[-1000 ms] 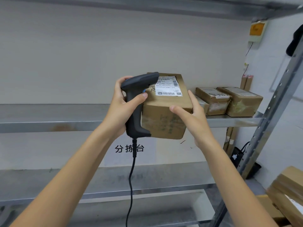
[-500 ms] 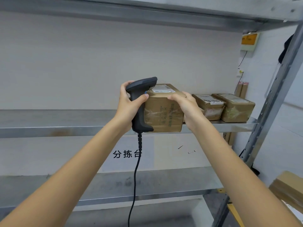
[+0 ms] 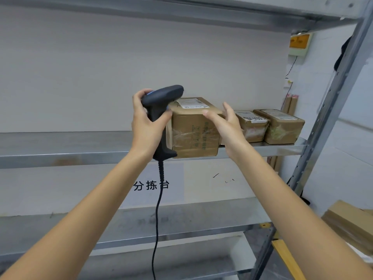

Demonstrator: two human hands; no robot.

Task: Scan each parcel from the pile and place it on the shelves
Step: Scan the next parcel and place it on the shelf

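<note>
At the centre of the frame a cardboard parcel [image 3: 194,130] is sitting on the middle shelf [image 3: 60,156], its front edge overhanging the shelf lip a little and its white label facing up. The left hand [image 3: 148,126] is gripping a black scanner [image 3: 161,118] by the handle, fingers curled round it, with the scanner touching the parcel's left side and its cable [image 3: 158,219] hanging down. The right hand [image 3: 226,124] is lying with fingers loosely spread against the parcel's upper right corner. Just to the right, two more boxes [image 3: 270,126] are standing on the same shelf.
</note>
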